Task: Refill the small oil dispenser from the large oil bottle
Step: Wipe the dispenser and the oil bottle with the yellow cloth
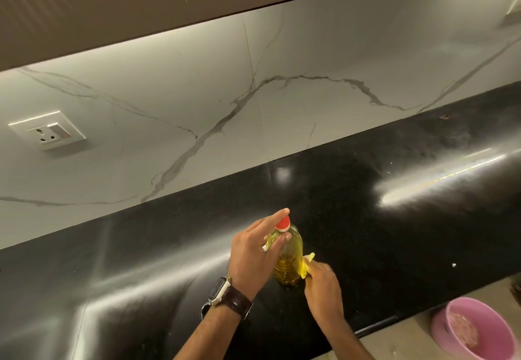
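Head view: clear plastic bottle of yellow oil with red cap (pixel 287 258), upright on glossy black stone counter (pixel 394 218), near its front edge. Left hand (pixel 253 252) with wristwatch, fingers extended and relaxed about bottle neck and cap, gripping nothing; right hand (pixel 321 280) low against bottle's side, grip state not discernible. Pink plastic bowl (pixel 476 331) below counter at lower right; white wall socket (pixel 48 131) on marble backsplash.

A black polished countertop (pixel 366 190) runs across the view, with bright light reflections on it. Behind it stands a white marble-look wall (pixel 197 91) with grey veins. A white power socket (pixel 48 130) is fixed on the wall at the left. A brown cabinet (pixel 127 1) hangs above. A pink bowl (pixel 476 328) sits low at the right, below the counter edge
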The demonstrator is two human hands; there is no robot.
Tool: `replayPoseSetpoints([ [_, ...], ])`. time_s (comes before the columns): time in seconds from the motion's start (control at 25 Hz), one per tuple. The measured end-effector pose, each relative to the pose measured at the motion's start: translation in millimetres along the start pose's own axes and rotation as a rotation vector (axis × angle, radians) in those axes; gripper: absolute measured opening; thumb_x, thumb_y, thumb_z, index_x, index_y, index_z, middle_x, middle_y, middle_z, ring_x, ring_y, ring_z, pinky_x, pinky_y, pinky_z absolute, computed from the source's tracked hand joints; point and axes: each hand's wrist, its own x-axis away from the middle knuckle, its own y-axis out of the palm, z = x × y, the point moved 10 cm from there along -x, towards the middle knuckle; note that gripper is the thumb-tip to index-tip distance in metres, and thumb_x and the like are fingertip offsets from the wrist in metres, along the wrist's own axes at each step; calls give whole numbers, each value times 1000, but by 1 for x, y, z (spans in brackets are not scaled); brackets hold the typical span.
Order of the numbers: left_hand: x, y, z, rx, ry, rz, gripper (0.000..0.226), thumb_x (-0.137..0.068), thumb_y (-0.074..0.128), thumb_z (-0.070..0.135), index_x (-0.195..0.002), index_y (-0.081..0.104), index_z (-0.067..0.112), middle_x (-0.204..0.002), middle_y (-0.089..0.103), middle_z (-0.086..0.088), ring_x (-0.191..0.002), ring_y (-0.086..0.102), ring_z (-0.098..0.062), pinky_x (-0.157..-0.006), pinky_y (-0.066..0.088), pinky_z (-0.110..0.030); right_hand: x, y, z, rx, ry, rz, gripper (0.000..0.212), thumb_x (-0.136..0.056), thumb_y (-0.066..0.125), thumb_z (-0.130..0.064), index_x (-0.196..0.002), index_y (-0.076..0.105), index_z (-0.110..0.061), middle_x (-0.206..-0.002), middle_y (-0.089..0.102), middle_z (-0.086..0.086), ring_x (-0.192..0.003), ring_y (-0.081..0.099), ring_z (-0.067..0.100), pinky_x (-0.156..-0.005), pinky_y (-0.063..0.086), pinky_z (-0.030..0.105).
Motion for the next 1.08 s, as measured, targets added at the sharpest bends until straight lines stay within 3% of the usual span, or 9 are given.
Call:
replayPoseSetpoints([
  [0.12,2,0,-4,43,-20,-12,52,-94,72,38,-142,54,46,-129,69,17,-117,65,-2,-91,62,-35,-5,0,2,62,8,22,32,-97,70,-17,-129,70,-22,-129,64,-6,-117,58,9,-94,53,22],
  [0.28,1,-2,-3,52,-31,-5,50,-92,69,46,-141,55,49,-129,69,18,-119,65,0,-92,62,-35,-5,-49,-11,-502,97,161,27,-93,72,-3,-113,77,-19,-109,72,-13,-106,69,6,-91,58,22],
  [0.44,0,-1,-3,59,-30,-12,51,-91,70,45,-140,57,46,-130,69,17,-119,65,-1,-92,62,-37,-3,-114,-74,-823,-159,199,25,-94,72,-6,-116,78,-14,-111,78,-11,-109,71,3,-90,58,19],
  [0.56,-2,-3,-5,81,-35,-9,50,-91,74,35,-139,61,43,-130,69,17,-121,65,-3,-92,62,-41,-16,-121,-96,-714,-282,180,25,-94,72,-9,-117,79,-15,-113,77,-14,-111,69,-3,-92,55,13],
  [0.72,0,-4,-4,96,-39,-42,50,-90,72,42,-139,61,42,-131,69,15,-121,65,-4,-92,62,-42,-35,-79,-52,-484,-149,105,27,-95,69,-3,-116,76,-19,-104,67,-28,-102,61,-20,-90,50,5],
  [0.8,0,-3,1,85,-23,-46,49,-91,72,41,-139,61,42,-131,69,15,-121,64,-1,-94,62,-39,-35,-47,-25,-321,-78,38,28,-94,69,-1,-115,76,-18,-107,70,-18,-92,61,-16,-92,50,5],
  [0.88,-1,-2,3,76,-7,-41,49,-92,75,33,-139,62,39,-131,69,15,-120,64,-2,-95,61,-38,-33,-21,-8,-207,-50,-39,25,-94,70,-2,-112,77,-18,-110,71,-11,-91,61,-8,-83,47,1],
  [1.08,-10,-8,3,155,2,-86,47,-89,74,6,-129,69,31,-122,73,16,-117,68,-13,-99,59,-44,-25,2,9,-74,-36,-147,13,-97,69,-13,-105,76,-20,-105,69,-9,-91,64,5,-86,56,21],
])
